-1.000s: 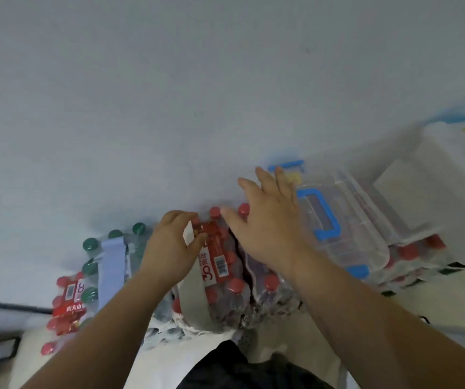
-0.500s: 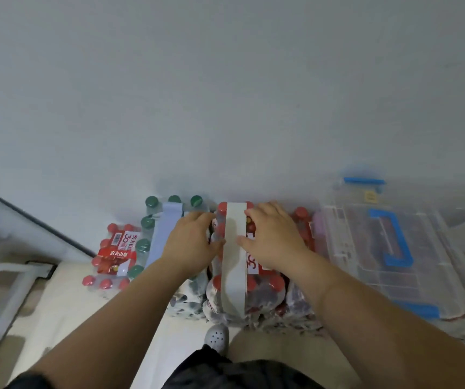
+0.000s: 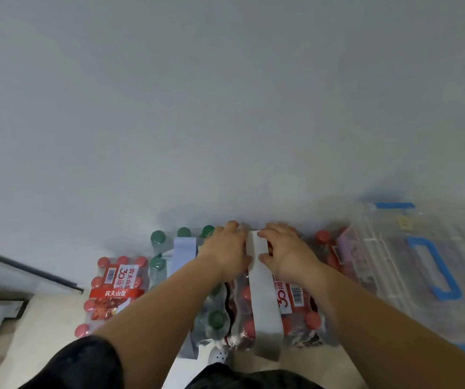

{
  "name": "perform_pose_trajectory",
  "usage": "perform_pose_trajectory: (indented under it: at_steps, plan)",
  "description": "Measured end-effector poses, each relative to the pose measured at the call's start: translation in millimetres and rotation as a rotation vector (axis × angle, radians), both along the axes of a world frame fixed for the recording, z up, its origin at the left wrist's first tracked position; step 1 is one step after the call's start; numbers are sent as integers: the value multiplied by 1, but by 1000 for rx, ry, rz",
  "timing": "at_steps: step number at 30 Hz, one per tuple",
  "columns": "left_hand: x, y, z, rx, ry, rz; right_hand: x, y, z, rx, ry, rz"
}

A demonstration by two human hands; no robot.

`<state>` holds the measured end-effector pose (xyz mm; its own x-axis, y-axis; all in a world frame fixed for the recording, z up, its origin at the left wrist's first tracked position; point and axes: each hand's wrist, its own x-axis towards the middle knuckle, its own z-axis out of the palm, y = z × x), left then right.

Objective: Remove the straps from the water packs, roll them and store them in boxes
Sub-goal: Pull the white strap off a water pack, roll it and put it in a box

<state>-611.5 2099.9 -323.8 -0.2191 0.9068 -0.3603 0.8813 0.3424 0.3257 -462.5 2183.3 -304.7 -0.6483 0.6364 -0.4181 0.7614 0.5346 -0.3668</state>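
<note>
Currently left hand (image 3: 225,249) and right hand (image 3: 286,252) flank the flat white strap (image 3: 265,301), hold indeterminate; likely limp, light: take its end between them.

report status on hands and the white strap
Left hand, right hand flank white strap at far end, grip unclear. Strap on red-capped pack, not removed. Nothing in the way.

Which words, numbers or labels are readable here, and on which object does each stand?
"农夫山泉": red band on the left red-capped water pack.
"30" and "农夫山": white label of that pack.
"30": label of the middle water pack, beside the white strap.
Barcode digits on both packs, yellow sticker on the clear storage box: too blurred.
</note>
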Motion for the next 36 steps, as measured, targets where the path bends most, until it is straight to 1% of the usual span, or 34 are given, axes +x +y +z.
perform_pose_trajectory:
  at_steps: [2,6,11,16,19,22,26,30,33,36]
  plan:
    - [-2,4,-4,-46,-10,-39,0,-1,0,-25,-4,1]
    - [-6,7,-9,-2,-49,-25,-1,-4,3,-40,26,-53]
    - [-4,14,-6,12,0,-31,-5,-5,7,-29,12,-76]
    - [-2,12,-15,90,23,-7,5,-13,3,-29,11,-52]
    - [4,6,-17,194,27,13,12,-19,3,-15,54,-36]
    - [17,-6,-2,336,-111,68,23,-24,11,28,198,-119]
    - [44,-32,35,393,-337,160,44,-32,36,25,385,-263]
    - [77,-60,73,434,-649,285,77,-50,61,-71,530,-283]
    - [107,-77,97,469,-750,318,107,-64,79,-113,614,-291]
    - [140,-94,113,522,-844,399,141,-75,97,-203,706,-292]
